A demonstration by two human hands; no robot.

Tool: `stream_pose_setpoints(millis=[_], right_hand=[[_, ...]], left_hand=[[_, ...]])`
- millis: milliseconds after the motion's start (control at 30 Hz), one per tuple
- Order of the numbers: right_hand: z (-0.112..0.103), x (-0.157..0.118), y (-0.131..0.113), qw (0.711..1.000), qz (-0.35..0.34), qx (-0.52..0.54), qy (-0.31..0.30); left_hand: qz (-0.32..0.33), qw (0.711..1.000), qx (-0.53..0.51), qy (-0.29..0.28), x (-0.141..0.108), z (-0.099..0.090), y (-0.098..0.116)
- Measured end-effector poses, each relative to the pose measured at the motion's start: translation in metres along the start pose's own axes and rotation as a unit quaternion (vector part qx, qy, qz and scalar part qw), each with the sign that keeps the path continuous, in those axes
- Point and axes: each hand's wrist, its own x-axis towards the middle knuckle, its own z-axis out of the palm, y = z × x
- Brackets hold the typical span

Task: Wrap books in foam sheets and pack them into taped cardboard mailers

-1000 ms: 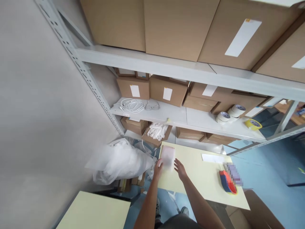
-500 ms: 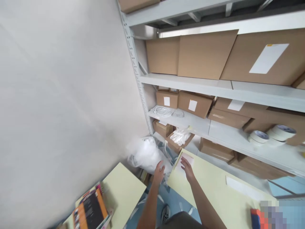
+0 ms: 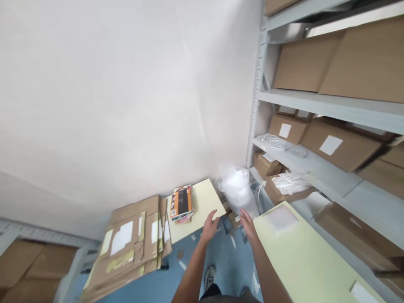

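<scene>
My left hand (image 3: 210,225) is held out over the blue floor, near the right corner of a pale yellow table (image 3: 202,202). Its fingers are apart and hold nothing. My right hand (image 3: 248,223) hovers near the left corner of a second pale yellow table (image 3: 296,248), its fingers spread with nothing in them. Beyond both hands a white plastic bag (image 3: 238,189) lies by the wall. On the left table sits a stack of books (image 3: 181,203) with an orange and black cover on top.
Flattened cardboard (image 3: 132,244) leans at the lower left beside a shelf with boxes (image 3: 34,261). At the right a grey shelving unit (image 3: 328,105) holds boxes and a coiled white cable (image 3: 274,142). Scraps litter the floor (image 3: 221,261).
The view has swung left, so the shelving sits further right and the flattened cardboard now shows. Both hands stay apart in front of me, still holding nothing.
</scene>
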Motion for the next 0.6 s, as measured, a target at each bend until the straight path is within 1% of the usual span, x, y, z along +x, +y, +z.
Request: stream_pose_setpoints(millis=[67,133,233,300,367,467,533,600], right_hand=[[0.023,-0.006,-0.001,0.999,-0.005,-0.014,-0.033],[0.047,-0.008,-0.003,0.997,-0.013,-0.031,-0.063],[0.086,-0.010,-0.005,0.994,-0.027,-0.054,-0.090],[0.117,-0.014,0.000,0.992,-0.030,-0.073,-0.098],[0.155,-0.021,0.012,0.989,-0.025,-0.093,-0.112],[0.223,-0.036,0.043,0.980,-0.011,-0.123,-0.158],[0.272,-0.047,0.069,0.969,0.001,-0.146,-0.199],[0.321,-0.057,0.098,0.958,0.019,-0.163,-0.236]], left_hand=[[0.012,0.999,-0.008,0.034,-0.008,-0.032,-0.008],[0.001,0.998,-0.019,0.062,-0.013,-0.060,-0.017],[-0.010,0.996,-0.041,0.080,-0.016,-0.097,-0.032],[-0.005,0.995,-0.051,0.083,-0.018,-0.124,-0.043],[0.005,0.995,-0.056,0.087,-0.020,-0.158,-0.056],[-0.005,0.991,-0.069,0.116,-0.025,-0.223,-0.085],[-0.033,0.985,-0.080,0.150,-0.030,-0.272,-0.112],[-0.067,0.977,-0.087,0.184,-0.039,-0.319,-0.143]])
